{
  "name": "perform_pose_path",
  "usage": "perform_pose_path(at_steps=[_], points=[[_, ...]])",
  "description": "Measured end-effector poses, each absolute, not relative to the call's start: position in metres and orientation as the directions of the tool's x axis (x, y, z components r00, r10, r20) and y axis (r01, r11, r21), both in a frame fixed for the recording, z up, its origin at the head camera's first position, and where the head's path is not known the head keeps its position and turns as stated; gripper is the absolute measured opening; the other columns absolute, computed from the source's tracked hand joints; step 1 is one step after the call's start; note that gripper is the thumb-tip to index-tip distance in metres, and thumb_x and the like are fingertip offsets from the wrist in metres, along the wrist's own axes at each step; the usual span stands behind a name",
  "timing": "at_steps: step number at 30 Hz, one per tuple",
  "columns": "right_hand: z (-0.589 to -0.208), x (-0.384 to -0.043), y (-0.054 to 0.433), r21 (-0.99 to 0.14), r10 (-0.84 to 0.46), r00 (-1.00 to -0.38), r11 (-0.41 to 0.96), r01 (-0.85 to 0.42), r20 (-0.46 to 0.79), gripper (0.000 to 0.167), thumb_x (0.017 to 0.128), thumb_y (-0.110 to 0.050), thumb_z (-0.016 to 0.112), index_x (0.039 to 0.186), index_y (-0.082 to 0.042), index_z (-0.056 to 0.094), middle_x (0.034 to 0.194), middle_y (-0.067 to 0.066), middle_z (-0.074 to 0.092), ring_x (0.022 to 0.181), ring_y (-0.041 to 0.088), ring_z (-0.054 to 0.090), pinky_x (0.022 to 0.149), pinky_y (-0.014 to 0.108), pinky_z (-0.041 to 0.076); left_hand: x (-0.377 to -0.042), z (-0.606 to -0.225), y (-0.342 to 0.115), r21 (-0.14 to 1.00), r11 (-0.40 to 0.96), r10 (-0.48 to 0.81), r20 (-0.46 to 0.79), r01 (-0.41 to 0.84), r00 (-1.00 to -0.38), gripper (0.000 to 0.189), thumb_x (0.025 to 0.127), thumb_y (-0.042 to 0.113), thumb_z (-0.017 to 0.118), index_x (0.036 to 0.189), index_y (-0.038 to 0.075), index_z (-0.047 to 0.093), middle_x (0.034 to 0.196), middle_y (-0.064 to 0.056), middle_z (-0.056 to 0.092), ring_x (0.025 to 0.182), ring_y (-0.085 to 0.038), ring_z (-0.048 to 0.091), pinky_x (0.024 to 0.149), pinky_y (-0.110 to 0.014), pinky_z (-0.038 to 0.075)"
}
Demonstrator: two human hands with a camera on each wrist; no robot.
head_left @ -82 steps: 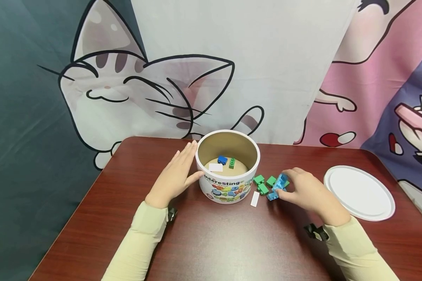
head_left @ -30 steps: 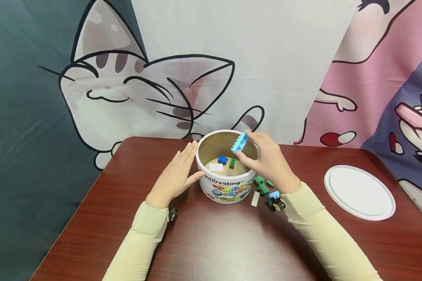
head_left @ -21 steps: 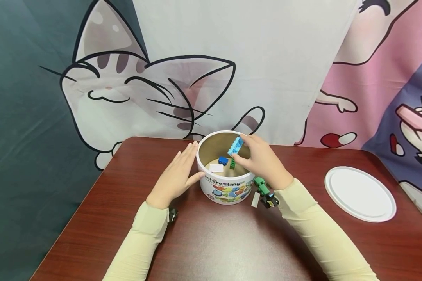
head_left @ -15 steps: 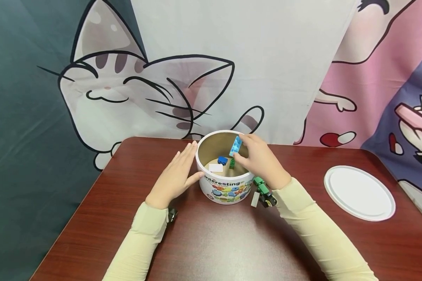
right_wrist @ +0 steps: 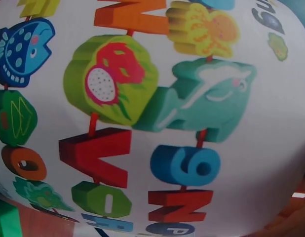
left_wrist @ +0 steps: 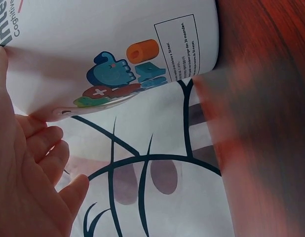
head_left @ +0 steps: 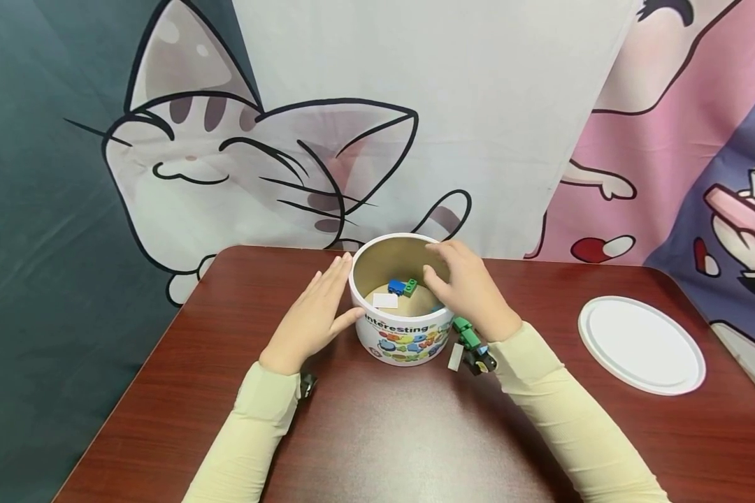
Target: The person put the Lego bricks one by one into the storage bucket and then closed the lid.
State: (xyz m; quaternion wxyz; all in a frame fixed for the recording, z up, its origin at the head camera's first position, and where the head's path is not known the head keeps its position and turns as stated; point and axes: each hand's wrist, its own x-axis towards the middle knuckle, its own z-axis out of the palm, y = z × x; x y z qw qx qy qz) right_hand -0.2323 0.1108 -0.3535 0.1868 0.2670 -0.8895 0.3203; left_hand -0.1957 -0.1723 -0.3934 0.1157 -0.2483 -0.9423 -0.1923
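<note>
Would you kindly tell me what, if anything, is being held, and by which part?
Nothing appears to be held: the right grip is spread empty over the bucket, and the left grip only touches the bucket's side.

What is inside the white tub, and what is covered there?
Inside lie a dark blue brick, a green brick and a white card. A blue piece shows only partly at front right; the right grip and near wall cover that area.

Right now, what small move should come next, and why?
Probably swing the right hand from over the tub to the green bricks beside it: the hand looks empty, and those bricks lie on the table while a blue brick lies inside.
</note>
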Motion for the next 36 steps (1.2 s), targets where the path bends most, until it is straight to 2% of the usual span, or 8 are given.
perform_pose_path(at_steps=[3,7,10,15,16,23,29,36], points=[[-0.356,-0.231,0.116,-0.466,-0.314,-0.736,0.611,-0.640,0.599,0.029,0.092,-0.008,0.065,0.120,0.002,0.068,0.108,0.016,0.067,0.094,0.029,0.062,0.081,0.045,0.053,-0.196,-0.394,-0.173,0.301,0.801,0.426,0.322,0.518,-0.846,0.087,0.100,0.045,0.062,0.162,0.005,0.017,0.168,-0.009,0.019,0.155,-0.024,0.016,0.124,-0.050,0.018],[-0.356,-0.225,0.127,-0.491,-0.261,-0.705,0.560,-0.667,0.660,0.022,0.091,-0.003,0.067,0.112,0.000,0.071,0.103,0.012,0.068,0.088,0.023,0.064,0.073,0.040,0.057,-0.196,-0.394,-0.173,0.301,0.798,0.428,0.326,0.521,-0.843,0.087,0.100,0.045,0.062,0.162,0.004,0.017,0.168,-0.010,0.019,0.155,-0.024,0.016,0.124,-0.051,0.019],[-0.355,-0.219,0.139,-0.533,-0.232,-0.726,0.543,-0.648,0.647,0.021,0.092,-0.002,0.067,0.112,0.000,0.071,0.105,0.010,0.069,0.091,0.019,0.066,0.075,0.030,0.060,-0.196,-0.394,-0.173,0.303,0.801,0.424,0.322,0.517,-0.846,0.087,0.100,0.045,0.061,0.163,0.005,0.017,0.168,-0.009,0.019,0.155,-0.022,0.015,0.125,-0.049,0.017],[-0.356,-0.210,0.160,-0.574,-0.212,-0.783,0.573,-0.585,0.585,0.021,0.093,-0.005,0.067,0.113,-0.003,0.072,0.105,0.007,0.070,0.093,0.016,0.066,0.078,0.012,0.053,-0.196,-0.393,-0.173,0.306,0.803,0.421,0.316,0.511,-0.850,0.087,0.100,0.046,0.061,0.163,0.006,0.016,0.169,-0.008,0.018,0.156,-0.022,0.014,0.125,-0.049,0.016],[-0.356,-0.208,0.164,-0.577,-0.217,-0.795,0.584,-0.570,0.566,0.021,0.093,-0.007,0.068,0.114,-0.004,0.072,0.105,0.007,0.070,0.093,0.017,0.066,0.078,0.013,0.053,-0.196,-0.393,-0.173,0.306,0.804,0.421,0.314,0.511,-0.851,0.087,0.100,0.046,0.061,0.163,0.006,0.015,0.169,-0.008,0.018,0.156,-0.021,0.014,0.125,-0.048,0.016],[-0.361,-0.199,0.184,-0.580,-0.270,-0.899,0.691,-0.430,0.345,0.022,0.096,-0.012,0.065,0.115,-0.001,0.070,0.108,0.013,0.070,0.092,0.026,0.067,0.083,0.048,0.056,-0.196,-0.394,-0.173,0.302,0.803,0.423,0.317,0.513,-0.849,0.088,0.100,0.047,0.061,0.163,0.006,0.015,0.169,-0.008,0.018,0.156,-0.021,0.013,0.125,-0.049,0.016],[-0.368,-0.194,0.193,-0.536,-0.303,-0.932,0.763,-0.361,0.197,0.026,0.095,-0.014,0.068,0.113,0.004,0.068,0.103,0.016,0.070,0.092,0.031,0.068,0.081,0.050,0.056,-0.196,-0.394,-0.173,0.298,0.802,0.426,0.321,0.517,-0.846,0.088,0.100,0.047,0.061,0.163,0.006,0.015,0.168,-0.009,0.018,0.155,-0.022,0.014,0.125,-0.049,0.016],[-0.377,-0.192,0.198,-0.448,-0.305,-0.948,0.838,-0.312,0.091,0.035,0.090,-0.019,0.070,0.109,0.010,0.068,0.095,0.020,0.070,0.085,0.032,0.067,0.078,0.052,0.056,-0.196,-0.394,-0.172,0.298,0.801,0.426,0.325,0.519,-0.844,0.087,0.100,0.046,0.061,0.162,0.005,0.016,0.168,-0.009,0.019,0.155,-0.024,0.016,0.125,-0.050,0.017]])
